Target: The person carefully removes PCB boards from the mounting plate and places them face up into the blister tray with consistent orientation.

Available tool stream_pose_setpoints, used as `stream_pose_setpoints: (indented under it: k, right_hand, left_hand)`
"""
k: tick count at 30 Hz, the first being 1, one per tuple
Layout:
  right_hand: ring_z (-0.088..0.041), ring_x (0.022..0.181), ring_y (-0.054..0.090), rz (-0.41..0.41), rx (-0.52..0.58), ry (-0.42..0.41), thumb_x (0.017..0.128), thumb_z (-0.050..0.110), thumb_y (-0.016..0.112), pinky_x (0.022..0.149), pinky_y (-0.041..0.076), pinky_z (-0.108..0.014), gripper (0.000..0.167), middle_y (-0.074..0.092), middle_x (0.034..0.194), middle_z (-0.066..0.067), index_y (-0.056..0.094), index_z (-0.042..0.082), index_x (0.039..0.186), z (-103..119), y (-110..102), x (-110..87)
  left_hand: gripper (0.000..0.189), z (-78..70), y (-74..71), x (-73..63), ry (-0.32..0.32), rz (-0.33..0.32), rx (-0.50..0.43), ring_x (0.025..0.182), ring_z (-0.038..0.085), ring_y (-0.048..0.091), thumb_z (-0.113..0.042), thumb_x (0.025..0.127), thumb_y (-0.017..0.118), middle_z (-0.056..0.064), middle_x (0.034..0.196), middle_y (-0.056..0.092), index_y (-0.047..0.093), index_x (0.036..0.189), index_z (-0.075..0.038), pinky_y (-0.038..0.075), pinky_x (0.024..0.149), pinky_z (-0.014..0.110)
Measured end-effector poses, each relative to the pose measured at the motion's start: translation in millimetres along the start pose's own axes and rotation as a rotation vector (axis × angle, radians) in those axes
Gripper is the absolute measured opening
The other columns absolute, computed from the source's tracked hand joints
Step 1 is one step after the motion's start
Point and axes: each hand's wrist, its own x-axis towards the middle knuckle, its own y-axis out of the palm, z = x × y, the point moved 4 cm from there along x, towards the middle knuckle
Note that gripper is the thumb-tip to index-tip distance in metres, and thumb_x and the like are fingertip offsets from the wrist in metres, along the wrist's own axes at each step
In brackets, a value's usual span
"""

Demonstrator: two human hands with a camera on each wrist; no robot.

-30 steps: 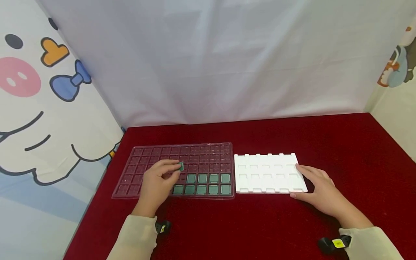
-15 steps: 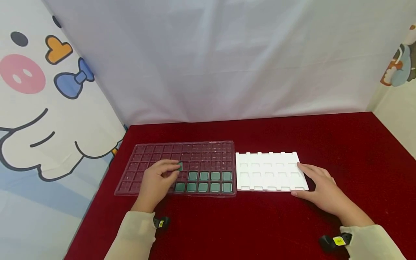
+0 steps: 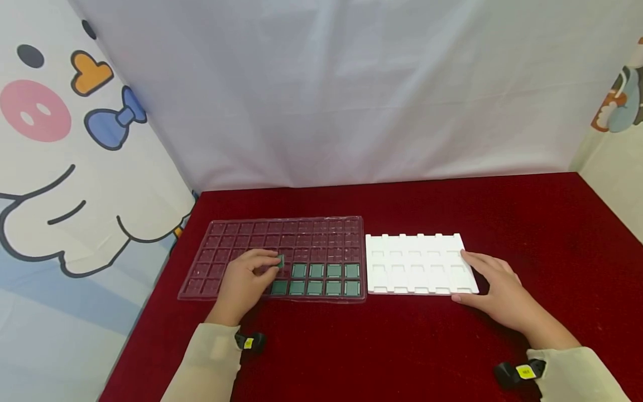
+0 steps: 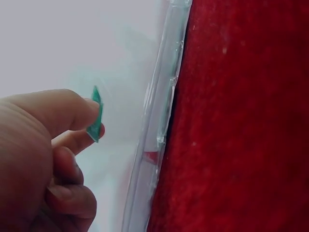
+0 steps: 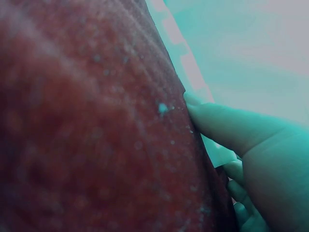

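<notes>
My left hand [image 3: 246, 282] pinches a small thin green square chip [image 3: 281, 261] between thumb and fingertips, over the clear plastic tray [image 3: 213, 241]. In the left wrist view the green chip [image 4: 95, 116] stands nearly edge-on, and the other fingers are curled below it. Several like green chips [image 3: 315, 287] lie in the tray's two front rows, toward its right end. At the right, my right hand [image 3: 499, 287] holds the end of a white tray [image 3: 417, 265] with moulded pockets. Its thumb [image 5: 212, 118] presses the front edge, while the fingers are partly hidden.
Both trays lie side by side, almost touching, on a table with a dark red cloth [image 3: 392, 346]. A white curtain [image 3: 361, 95] hangs behind, and a cartoon-printed cloth [image 3: 90, 184] hangs at the left. Dark wrist cameras sit at both sleeves.
My left hand with the pinched chip has shifted slightly nearer and to the right over the clear tray. The right hand stays at the white tray. The head view has tilted a little.
</notes>
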Motion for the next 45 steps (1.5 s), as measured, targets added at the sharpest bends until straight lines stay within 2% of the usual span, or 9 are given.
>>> stream_pose_setpoints:
  k: [14,20,36,45]
  right_hand:
    - [-0.051,0.137,0.028,0.004,0.001,0.007,0.082,0.043,0.087,0.105,0.026,-0.071,0.1,0.038,0.153,-0.029,0.037,0.0,0.157,0,1,-0.4]
    - [-0.051,0.137,0.028,-0.001,0.002,0.004,0.082,0.045,0.086,0.104,0.026,-0.071,0.1,0.038,0.154,-0.028,0.037,0.001,0.157,-1,1,-0.7]
    - [-0.051,0.137,0.029,-0.001,-0.003,0.006,0.081,0.043,0.087,0.105,0.026,-0.071,0.101,0.038,0.154,-0.029,0.037,0.0,0.157,-1,-1,-0.8]
    - [-0.051,0.137,0.029,-0.007,0.002,0.003,0.081,0.042,0.087,0.104,0.026,-0.071,0.1,0.039,0.153,-0.028,0.038,0.0,0.157,0,-1,-2.0]
  left_hand:
    - [0.018,12.3,7.9,-0.2,-0.029,0.048,-0.044,0.111,0.023,0.067,-0.008,0.094,0.076,0.001,0.125,0.07,0.082,0.11,-0.011,0.057,0.09,0.045]
    - [0.018,17.6,12.1,0.2,-0.014,0.08,-0.072,0.112,0.022,0.066,-0.007,0.093,0.077,0.0,0.123,0.071,0.082,0.11,-0.012,0.057,0.09,0.043]
    - [0.016,14.1,17.7,0.6,0.009,0.101,0.01,0.097,0.016,0.065,-0.009,0.091,0.079,-0.001,0.122,0.071,0.083,0.106,-0.013,0.055,0.08,0.039]
    - [0.018,12.5,16.4,0.9,0.0,0.105,0.019,0.101,0.019,0.066,-0.008,0.091,0.078,0.0,0.124,0.07,0.082,0.109,-0.012,0.055,0.082,0.041]
